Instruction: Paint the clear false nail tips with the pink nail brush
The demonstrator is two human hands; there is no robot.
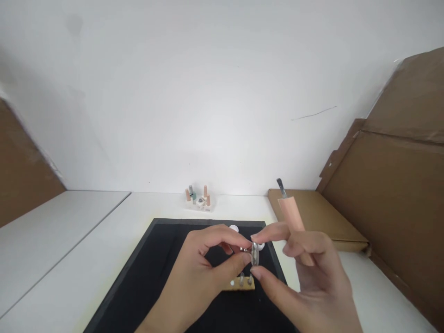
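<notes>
My right hand (308,277) is closed round the peach cap of a nail polish brush (293,215), its dark bristle tip pointing up and away. The thumb and index finger of that hand also pinch the edges of a small, shiny, silvery oval piece (255,254). My left hand (211,263) is closed in a pinch at the left side of the same piece, with small silvery bits showing at its fingertips. Below the hands, a yellowish strip (237,286) with several small upright pieces lies on the black mat (145,273), partly hidden by my left hand.
Against the white wall stands a clear holder (199,206) with several peach-capped and other small bottles. White round items (234,228) sit near the mat's back edge, partly covered by my hands. A flat cardboard box (326,217) lies at the right; cardboard panels (402,175) flank both sides.
</notes>
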